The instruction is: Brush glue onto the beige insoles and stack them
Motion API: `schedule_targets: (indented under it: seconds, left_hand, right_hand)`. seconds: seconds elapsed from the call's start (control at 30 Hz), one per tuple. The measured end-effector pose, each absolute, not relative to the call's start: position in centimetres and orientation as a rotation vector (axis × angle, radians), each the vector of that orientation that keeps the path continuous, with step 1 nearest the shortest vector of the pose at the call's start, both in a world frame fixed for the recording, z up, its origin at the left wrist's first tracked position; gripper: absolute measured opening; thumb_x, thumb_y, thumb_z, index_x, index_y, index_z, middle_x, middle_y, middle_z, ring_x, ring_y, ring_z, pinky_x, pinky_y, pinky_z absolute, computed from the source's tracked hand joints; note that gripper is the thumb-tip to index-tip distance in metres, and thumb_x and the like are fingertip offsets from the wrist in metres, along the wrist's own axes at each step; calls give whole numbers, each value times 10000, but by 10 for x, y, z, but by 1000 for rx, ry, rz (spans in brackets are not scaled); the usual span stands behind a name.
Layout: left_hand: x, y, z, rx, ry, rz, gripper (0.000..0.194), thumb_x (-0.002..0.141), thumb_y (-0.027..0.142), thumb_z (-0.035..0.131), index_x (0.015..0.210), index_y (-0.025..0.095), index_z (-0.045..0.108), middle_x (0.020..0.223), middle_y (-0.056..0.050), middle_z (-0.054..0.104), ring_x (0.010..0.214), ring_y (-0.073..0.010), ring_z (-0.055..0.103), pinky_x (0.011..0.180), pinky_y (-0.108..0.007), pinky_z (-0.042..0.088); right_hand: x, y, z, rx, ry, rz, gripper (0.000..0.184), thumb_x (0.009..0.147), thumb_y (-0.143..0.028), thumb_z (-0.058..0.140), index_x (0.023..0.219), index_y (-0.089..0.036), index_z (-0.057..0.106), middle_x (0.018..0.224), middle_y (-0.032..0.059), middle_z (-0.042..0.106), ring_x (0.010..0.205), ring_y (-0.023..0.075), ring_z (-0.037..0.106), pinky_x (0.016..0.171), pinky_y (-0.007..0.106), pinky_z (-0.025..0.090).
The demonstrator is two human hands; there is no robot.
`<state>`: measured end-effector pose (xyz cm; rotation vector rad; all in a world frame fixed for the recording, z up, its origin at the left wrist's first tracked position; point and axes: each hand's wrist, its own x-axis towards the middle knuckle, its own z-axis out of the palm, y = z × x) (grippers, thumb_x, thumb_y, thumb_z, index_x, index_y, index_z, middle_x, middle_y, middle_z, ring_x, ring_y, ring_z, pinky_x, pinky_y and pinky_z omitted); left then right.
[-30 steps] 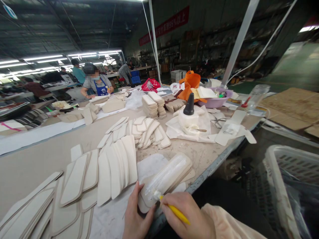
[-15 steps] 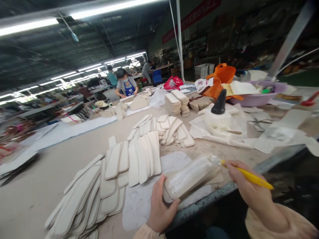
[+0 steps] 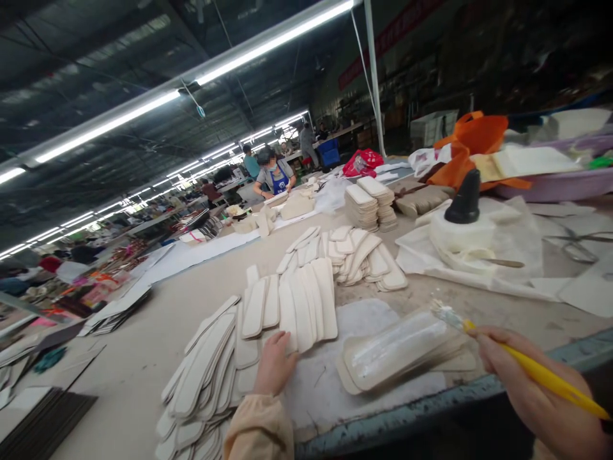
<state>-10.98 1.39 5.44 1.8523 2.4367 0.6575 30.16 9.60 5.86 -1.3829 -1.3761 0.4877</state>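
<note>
My right hand (image 3: 541, 390) grips the yellow handle of a paintbrush (image 3: 531, 367). The brush's whitened bristles are just past the far end of a stack of long rounded pads (image 3: 397, 351), whose top pad shines with wet white coating. My left hand (image 3: 276, 363) reaches over to the dry cream pads (image 3: 306, 306) fanned out on the table, fingers extended and touching the near edge of that group. More loose pads (image 3: 205, 364) overlap to its left. The coated stack lies untouched on a white sheet (image 3: 311, 390).
A white tub (image 3: 460, 233) with a black cone on top stands on plastic sheeting at right. Scissors (image 3: 575, 246) lie beyond it. Neat pad stacks (image 3: 368, 207), an orange bag (image 3: 479, 140) and a purple basin (image 3: 565, 182) are behind. A co-worker (image 3: 275, 176) stands across the table.
My left hand has left the coated stack and moved left to the dry pads. The brush has lifted off the stack's far end toward the right. The view has swung left.
</note>
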Motion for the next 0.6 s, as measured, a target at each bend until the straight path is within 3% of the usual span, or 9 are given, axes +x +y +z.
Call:
schedule_targets:
  seconds: [0.13,0.3,0.43,0.5,0.6]
  left_hand:
    - [-128,17,58,1891,2332,510,331,674,253,662,997,195,707,1115,-111,689,1068,-269,617,958,-429,477]
    - [-137,21,65,1922,2198,463,208,686,279,668,877,244,741,1070,-77,718,991,-243,651,904,-375,506]
    - [-143,22,77,1937,2162,526,123,724,301,639,771,264,747,882,-34,756,865,-203,680,825,-314,528]
    - [-145,18,89,1933,2225,613,169,778,322,583,754,257,737,807,-25,749,790,-189,674,770,-307,528]
    - [-138,2,115,1890,2424,855,278,848,375,496,838,209,718,897,-69,728,835,-209,646,795,-350,500]
  right_hand:
    - [301,97,65,-1338,-1398,568,213,787,-406,616,899,-238,680,856,50,715,639,185,659,603,252,541]
    - [296,95,78,-1251,-1469,500,192,803,-377,590,856,-214,675,809,52,699,614,165,643,638,241,536]
    - [293,96,77,-1201,-1466,542,177,824,-353,595,875,-199,666,741,43,667,581,155,619,609,236,524]
    - [293,96,73,-1178,-1430,576,177,847,-338,591,934,-200,661,744,39,658,597,153,612,603,240,519]
    - [291,97,69,-1116,-1383,656,235,885,-332,569,1076,-214,640,829,44,671,623,147,606,620,258,533]
